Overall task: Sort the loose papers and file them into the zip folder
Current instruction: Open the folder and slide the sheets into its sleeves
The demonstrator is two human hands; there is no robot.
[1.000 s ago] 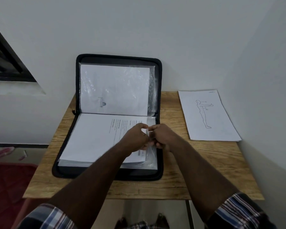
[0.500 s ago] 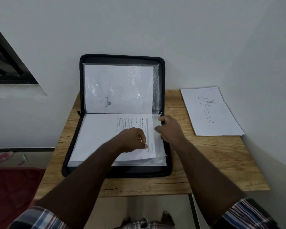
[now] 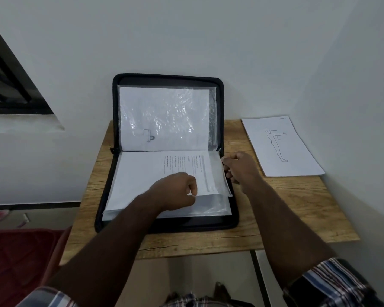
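Observation:
A black zip folder lies open on the wooden table, its upper half propped against the wall with a sheet in a clear sleeve. On the lower half a printed text page lies on a stack of clear sleeves. My left hand pinches the near edge of that page, fingers curled. My right hand holds the right edge of the top plastic sleeve at the folder's rim. A loose paper with a standing figure drawing lies to the right.
White walls close in at the back and right of the small table. A dark window frame is at the left. A red surface lies below the table's left side, and the table's front edge is near my body.
My hands have separated: the right hand moved to the sleeve's right edge, the left hand slid down to the page's near edge. The view also shifted a little.

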